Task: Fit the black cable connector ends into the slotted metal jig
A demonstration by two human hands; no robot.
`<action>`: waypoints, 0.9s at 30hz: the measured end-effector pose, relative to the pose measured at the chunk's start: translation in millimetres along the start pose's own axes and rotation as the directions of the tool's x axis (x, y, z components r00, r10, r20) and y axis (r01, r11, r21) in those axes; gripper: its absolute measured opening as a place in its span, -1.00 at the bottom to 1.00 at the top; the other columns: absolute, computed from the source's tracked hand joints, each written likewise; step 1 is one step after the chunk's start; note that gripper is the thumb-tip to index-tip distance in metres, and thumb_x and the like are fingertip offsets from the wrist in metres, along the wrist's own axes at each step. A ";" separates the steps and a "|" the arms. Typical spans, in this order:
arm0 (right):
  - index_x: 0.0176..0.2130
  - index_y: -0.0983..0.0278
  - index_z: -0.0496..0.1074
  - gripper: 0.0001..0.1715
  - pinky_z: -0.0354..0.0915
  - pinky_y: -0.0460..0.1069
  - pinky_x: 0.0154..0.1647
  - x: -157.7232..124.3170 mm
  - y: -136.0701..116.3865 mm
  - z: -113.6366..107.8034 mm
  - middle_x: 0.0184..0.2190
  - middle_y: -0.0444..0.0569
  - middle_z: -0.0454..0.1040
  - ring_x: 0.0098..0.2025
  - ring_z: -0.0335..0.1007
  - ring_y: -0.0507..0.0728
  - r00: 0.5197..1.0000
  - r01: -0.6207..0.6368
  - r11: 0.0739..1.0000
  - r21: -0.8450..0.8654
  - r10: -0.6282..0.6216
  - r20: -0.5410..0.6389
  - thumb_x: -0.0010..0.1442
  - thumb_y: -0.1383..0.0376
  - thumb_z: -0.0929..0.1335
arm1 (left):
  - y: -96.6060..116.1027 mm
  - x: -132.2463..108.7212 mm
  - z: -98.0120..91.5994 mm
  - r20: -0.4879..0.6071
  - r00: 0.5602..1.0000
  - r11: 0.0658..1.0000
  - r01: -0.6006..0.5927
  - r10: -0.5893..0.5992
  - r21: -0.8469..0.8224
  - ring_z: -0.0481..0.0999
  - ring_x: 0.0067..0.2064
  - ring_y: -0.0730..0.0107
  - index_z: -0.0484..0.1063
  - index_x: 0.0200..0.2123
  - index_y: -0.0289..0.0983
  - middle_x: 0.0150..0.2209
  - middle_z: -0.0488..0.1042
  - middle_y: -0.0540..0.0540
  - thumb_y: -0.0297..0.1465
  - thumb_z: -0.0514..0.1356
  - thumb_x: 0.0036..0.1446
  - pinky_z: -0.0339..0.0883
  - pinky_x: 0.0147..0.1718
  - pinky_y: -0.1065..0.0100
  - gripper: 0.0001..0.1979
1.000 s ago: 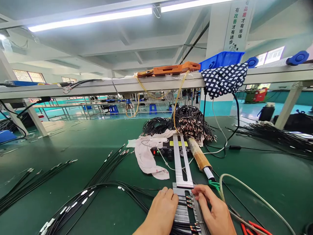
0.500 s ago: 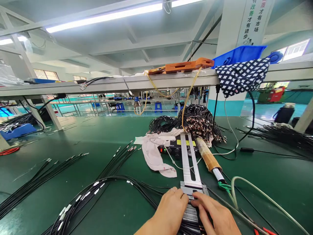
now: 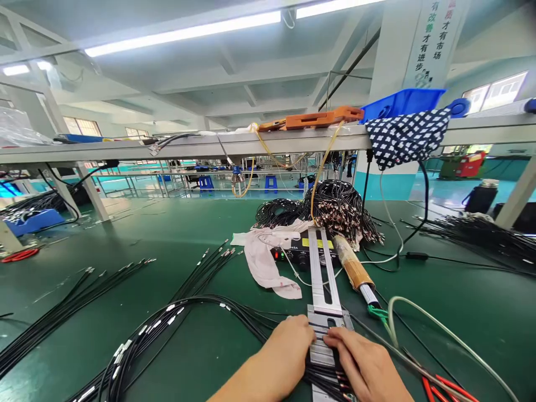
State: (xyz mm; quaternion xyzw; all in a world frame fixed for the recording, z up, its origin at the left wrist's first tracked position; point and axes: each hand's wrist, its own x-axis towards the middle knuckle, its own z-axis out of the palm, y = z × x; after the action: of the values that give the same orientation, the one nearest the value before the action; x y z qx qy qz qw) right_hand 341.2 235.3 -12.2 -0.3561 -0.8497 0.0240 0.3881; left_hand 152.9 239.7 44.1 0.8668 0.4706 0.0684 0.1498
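Observation:
Both hands work over a grooved metal jig (image 3: pixel 321 353), its long slotted plate (image 3: pixel 317 273) reaching away from me. My left hand (image 3: pixel 287 349) is closed at the jig's left edge, fingers curled round a thin black cable. From the other side, my right hand (image 3: pixel 362 357) pinches the same cable, which lies across the grooves; its fingertips are partly hidden. Below the hands, a bundle of black cables (image 3: pixel 322 373) crosses the jig with copper-coloured ends at the right. More black cables with white labels (image 3: pixel 146 335) curve in from the left.
Behind the jig stands a black control box (image 3: pixel 301 258), partly under a pale cloth (image 3: pixel 268 268). A tape-wrapped handle tool (image 3: pixel 354 268) lies to the right. Coiled black cables (image 3: pixel 339 206) are heaped behind. Red-handled pliers (image 3: pixel 444 385) lie front right. A metal shelf beam (image 3: pixel 201 146) spans above.
The view has shifted slightly. My hands have spread a little apart on the jig, showing more of the grooves and the cable bundle below. The red handles show more.

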 end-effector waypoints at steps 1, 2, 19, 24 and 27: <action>-0.03 0.26 0.20 -0.74 0.36 -0.13 -0.23 -1.6 2.9 0.7 -0.26 -0.06 0.50 -0.22 0.47 0.01 0.999 -0.035 0.999 0.036 0.035 0.015 0.34 0.41 0.09 | -2.8 -3.8 -5.8 -0.001 1.000 0.998 0.008 -0.008 -0.060 0.43 -0.20 0.36 0.45 -0.21 -0.29 -0.25 0.46 -0.05 -0.59 0.08 0.15 0.30 -0.20 0.42 -0.79; -0.01 0.27 0.21 -0.74 0.35 -0.12 -0.18 -3.1 5.7 1.5 -0.22 -0.03 0.50 -0.18 0.46 0.02 0.996 -0.077 0.995 0.063 0.075 0.039 0.35 0.38 0.09 | -4.5 -7.4 -11.4 0.007 1.000 0.994 0.031 -0.031 -0.106 0.42 -0.23 0.41 0.43 -0.21 -0.25 -0.28 0.46 0.01 -0.54 0.12 0.14 0.28 -0.26 0.46 -0.83; -0.06 0.42 0.25 -0.17 0.33 0.10 -0.25 12.4 21.2 1.1 -0.35 0.19 0.50 -0.39 0.38 0.20 0.690 -0.542 0.311 0.781 0.696 0.202 -0.01 -0.20 0.31 | -5.5 -7.3 -22.9 0.025 0.974 0.935 0.221 -0.223 -0.278 0.32 -0.11 0.38 0.39 -0.29 -0.28 -0.21 0.41 0.00 -0.51 0.08 0.20 0.14 -0.12 0.41 -0.90; -0.11 0.40 0.28 -0.23 0.30 0.10 -0.28 13.3 22.0 4.2 -0.40 0.17 0.49 -0.42 0.37 0.19 0.690 -0.522 0.308 0.796 0.701 0.182 -0.02 -0.18 0.32 | -3.8 -6.9 -26.1 -0.003 0.980 0.953 0.192 -0.198 -0.234 0.32 -0.15 0.38 0.37 -0.32 -0.31 -0.23 0.40 -0.02 -0.51 0.04 0.25 0.13 -0.17 0.41 -0.86; -0.14 0.40 0.29 -0.27 0.28 0.08 -0.27 13.4 22.0 3.9 -0.42 0.16 0.49 -0.43 0.38 0.18 0.701 -0.509 0.328 0.796 0.694 0.162 0.00 -0.17 0.31 | -1.5 -7.0 -27.5 0.001 0.976 0.962 0.215 -0.218 -0.170 0.34 -0.19 0.36 0.36 -0.34 -0.32 -0.25 0.41 -0.05 -0.54 0.02 0.24 0.12 -0.21 0.40 -0.84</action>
State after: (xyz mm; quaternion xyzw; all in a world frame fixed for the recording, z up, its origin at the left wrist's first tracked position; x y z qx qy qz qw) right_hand 345.5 260.9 -13.3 -0.4341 -0.5031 0.5042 0.5515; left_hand 140.7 239.9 69.8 0.7937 0.5563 0.0989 0.2251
